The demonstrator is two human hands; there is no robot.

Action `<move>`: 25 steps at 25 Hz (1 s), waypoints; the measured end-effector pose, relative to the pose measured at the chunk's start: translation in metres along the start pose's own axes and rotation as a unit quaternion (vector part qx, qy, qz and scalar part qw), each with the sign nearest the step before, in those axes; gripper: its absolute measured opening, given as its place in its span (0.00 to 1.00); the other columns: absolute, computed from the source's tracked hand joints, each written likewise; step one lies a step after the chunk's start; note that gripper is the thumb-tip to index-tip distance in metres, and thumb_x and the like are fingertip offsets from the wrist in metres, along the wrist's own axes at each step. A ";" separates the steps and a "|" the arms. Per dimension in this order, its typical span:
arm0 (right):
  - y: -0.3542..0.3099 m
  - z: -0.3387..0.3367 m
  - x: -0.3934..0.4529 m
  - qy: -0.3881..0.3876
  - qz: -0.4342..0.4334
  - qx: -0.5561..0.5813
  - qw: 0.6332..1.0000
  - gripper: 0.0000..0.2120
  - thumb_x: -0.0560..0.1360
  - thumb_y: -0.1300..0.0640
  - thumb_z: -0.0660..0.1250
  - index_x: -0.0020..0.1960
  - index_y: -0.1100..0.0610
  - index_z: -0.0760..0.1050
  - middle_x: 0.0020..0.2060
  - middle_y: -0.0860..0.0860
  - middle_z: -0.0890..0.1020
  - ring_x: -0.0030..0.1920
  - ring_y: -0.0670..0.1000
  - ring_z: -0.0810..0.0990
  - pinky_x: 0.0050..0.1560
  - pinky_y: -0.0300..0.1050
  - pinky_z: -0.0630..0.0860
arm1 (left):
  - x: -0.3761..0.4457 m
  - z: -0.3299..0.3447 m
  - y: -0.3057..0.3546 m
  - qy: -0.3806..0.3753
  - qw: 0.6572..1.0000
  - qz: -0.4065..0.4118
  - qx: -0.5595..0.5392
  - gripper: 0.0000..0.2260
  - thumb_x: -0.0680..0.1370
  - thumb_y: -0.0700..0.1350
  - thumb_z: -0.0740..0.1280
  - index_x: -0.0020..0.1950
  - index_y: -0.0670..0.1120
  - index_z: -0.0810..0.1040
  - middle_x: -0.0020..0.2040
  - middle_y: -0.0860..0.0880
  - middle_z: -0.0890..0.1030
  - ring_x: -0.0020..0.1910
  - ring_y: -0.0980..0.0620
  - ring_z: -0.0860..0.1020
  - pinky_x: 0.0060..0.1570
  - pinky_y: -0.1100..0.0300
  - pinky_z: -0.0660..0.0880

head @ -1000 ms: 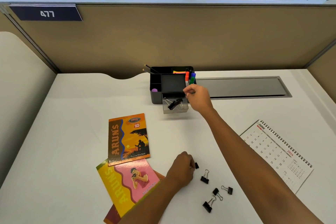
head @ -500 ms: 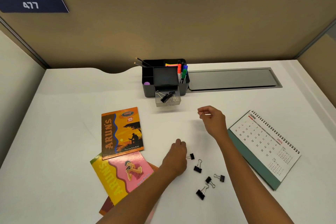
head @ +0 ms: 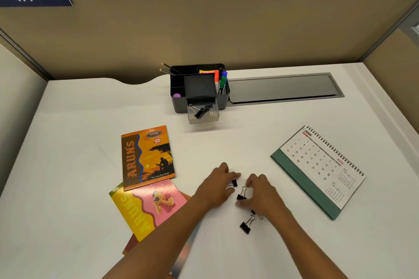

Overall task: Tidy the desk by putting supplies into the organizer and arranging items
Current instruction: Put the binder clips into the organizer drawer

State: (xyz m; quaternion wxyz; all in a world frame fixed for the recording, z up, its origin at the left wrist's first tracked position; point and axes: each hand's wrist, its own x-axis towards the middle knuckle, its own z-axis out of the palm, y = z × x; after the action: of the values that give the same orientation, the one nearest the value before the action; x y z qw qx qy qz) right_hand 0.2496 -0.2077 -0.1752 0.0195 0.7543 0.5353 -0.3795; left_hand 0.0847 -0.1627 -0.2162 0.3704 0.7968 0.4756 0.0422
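Beige cubicle walls close round my white desk (head: 79, 133), where the black organizer (head: 199, 88) sits at the back with its clear drawer (head: 203, 114) pulled out, two binder clips already inside. My left hand (head: 215, 188) pinches one small binder clip (head: 233, 183); my right hand (head: 260, 195) curls loosely over another (head: 242, 194), not yet gripping. A third clip (head: 246, 225) lies nearer me. They look light, stiff and slick, so I'd pinch the black body or the wire loops.
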 end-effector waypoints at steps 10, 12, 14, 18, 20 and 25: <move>-0.016 0.035 0.000 0.081 -0.079 0.031 0.993 0.12 0.70 0.61 0.66 0.50 0.53 0.66 0.44 0.48 0.71 0.44 0.52 0.74 0.39 0.42 0.67 | 0.002 -0.013 0.001 0.107 0.991 -0.046 0.061 0.08 0.82 0.40 0.56 0.59 0.42 0.72 0.53 0.43 0.75 0.52 0.44 0.74 0.50 0.50 0.74; -0.016 0.032 0.004 0.074 -0.089 0.081 0.990 0.12 0.69 0.63 0.66 0.48 0.53 0.66 0.43 0.48 0.72 0.42 0.50 0.73 0.37 0.39 0.66 | 0.007 -0.034 0.002 0.176 0.982 -0.038 0.055 0.10 0.82 0.41 0.58 0.61 0.40 0.73 0.53 0.42 0.77 0.49 0.43 0.76 0.49 0.50 0.75; -0.021 0.020 0.009 0.073 -0.099 0.139 0.983 0.12 0.69 0.63 0.67 0.49 0.53 0.69 0.44 0.48 0.75 0.41 0.49 0.75 0.38 0.37 0.70 | 0.017 -0.060 0.005 0.265 0.962 -0.019 0.057 0.10 0.81 0.41 0.61 0.61 0.41 0.75 0.53 0.42 0.78 0.50 0.44 0.76 0.50 0.51 0.75; -0.057 -0.020 0.035 0.119 -0.150 0.228 0.955 0.14 0.71 0.60 0.72 0.52 0.52 0.71 0.46 0.49 0.78 0.45 0.49 0.79 0.45 0.40 0.78 | 0.046 -0.112 -0.003 0.358 0.929 -0.059 0.067 0.11 0.82 0.43 0.60 0.63 0.43 0.74 0.56 0.45 0.78 0.56 0.48 0.74 0.56 0.52 0.71; -0.082 -0.039 0.051 0.149 -0.179 0.253 0.939 0.14 0.72 0.59 0.72 0.54 0.53 0.71 0.47 0.50 0.79 0.46 0.49 0.80 0.48 0.42 0.80 | 0.060 -0.129 -0.013 0.368 0.923 -0.090 0.072 0.13 0.82 0.44 0.60 0.66 0.44 0.73 0.57 0.45 0.79 0.57 0.47 0.74 0.56 0.53 0.71; -0.144 -0.066 0.092 0.171 -0.181 0.221 0.943 0.15 0.74 0.59 0.72 0.58 0.55 0.72 0.52 0.52 0.79 0.50 0.51 0.79 0.50 0.40 0.78 | 0.068 -0.139 -0.028 0.365 0.921 -0.129 0.052 0.20 0.80 0.42 0.64 0.72 0.45 0.68 0.64 0.44 0.76 0.63 0.46 0.73 0.59 0.52 0.71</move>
State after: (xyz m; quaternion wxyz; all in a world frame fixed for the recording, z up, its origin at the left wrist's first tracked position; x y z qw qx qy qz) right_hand 0.1808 -0.0450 -0.1283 -0.3081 0.6840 0.5608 -0.3503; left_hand 0.0426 -0.0249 -0.1526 0.1316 0.6761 0.6777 0.2576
